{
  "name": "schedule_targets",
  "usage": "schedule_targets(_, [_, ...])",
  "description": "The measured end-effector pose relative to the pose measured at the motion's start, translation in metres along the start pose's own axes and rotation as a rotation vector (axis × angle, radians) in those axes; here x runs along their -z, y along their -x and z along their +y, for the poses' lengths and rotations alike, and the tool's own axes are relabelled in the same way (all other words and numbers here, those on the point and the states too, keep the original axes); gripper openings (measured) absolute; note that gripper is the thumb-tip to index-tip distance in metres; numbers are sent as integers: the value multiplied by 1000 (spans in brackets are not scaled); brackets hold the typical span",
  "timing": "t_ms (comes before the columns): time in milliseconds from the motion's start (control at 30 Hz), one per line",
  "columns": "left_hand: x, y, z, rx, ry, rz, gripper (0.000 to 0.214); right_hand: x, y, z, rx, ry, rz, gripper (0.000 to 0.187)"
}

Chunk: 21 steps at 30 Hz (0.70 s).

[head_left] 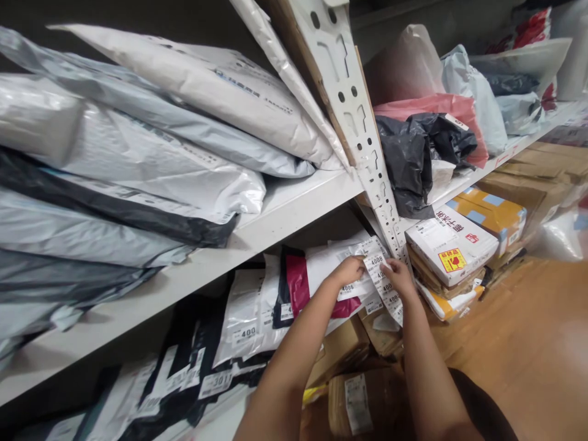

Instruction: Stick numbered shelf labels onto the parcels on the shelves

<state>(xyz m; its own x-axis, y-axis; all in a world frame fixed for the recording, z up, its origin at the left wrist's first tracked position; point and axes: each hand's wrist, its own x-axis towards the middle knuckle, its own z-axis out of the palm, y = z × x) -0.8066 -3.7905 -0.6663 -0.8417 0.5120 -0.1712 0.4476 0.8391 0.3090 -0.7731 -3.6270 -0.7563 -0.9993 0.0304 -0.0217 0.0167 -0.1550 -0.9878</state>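
My two hands meet at a strip [384, 288] of printed number labels, just in front of the foot of the perforated post [367, 147]; my right hand [399, 277] is pinched on it, thumb at its right edge near the upper end; my left hand [348, 271] has its fingers curled in at the opposite edge, by the number 4008, though I cannot tell whether they grip the paper or only touch it.

The strip lies between my hands, to the right of the left one and to the left of the right one; its long axis runs from the upper end, between my fingertips, down and slightly rightward to a lower end that hangs loose past my right wrist; neither hand is clearly nearer, since both are at its upper part.

Behind and beside my left hand, pouches stand in a row on the lower shelf; the white pouch [321, 264] is closest, with a tag [348, 289] reading 4006 below my left hand; a magenta pouch [297, 283] shows to its left; beyond my right hand, on the post's other side, a white box [452, 242] lies flat on a stack.
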Motion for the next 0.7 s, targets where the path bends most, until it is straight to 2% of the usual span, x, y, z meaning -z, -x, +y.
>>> schedule_targets(133, [-9, 6, -4, 117, 81, 99, 35, -21, -9, 19, -27, 22, 100, 27])
schedule_targets(233, [-17, 2, -4, 195, 75, 160, 27, -30, -9, 31, -32, 71, 143, 24])
schedule_targets(333, [-27, -3, -2, 240, 46, 203, 16, -33, -7, 39, -17, 123, 171, 25])
schedule_targets(500, [-44, -10, 0, 296, 8, 285, 14, -33, -8, 44, -4, 205, 208, 30])
schedule_targets(700, [-43, -14, -6, 292, 6, 313, 8, -32, -12, 49, 10, 251, 221, 39])
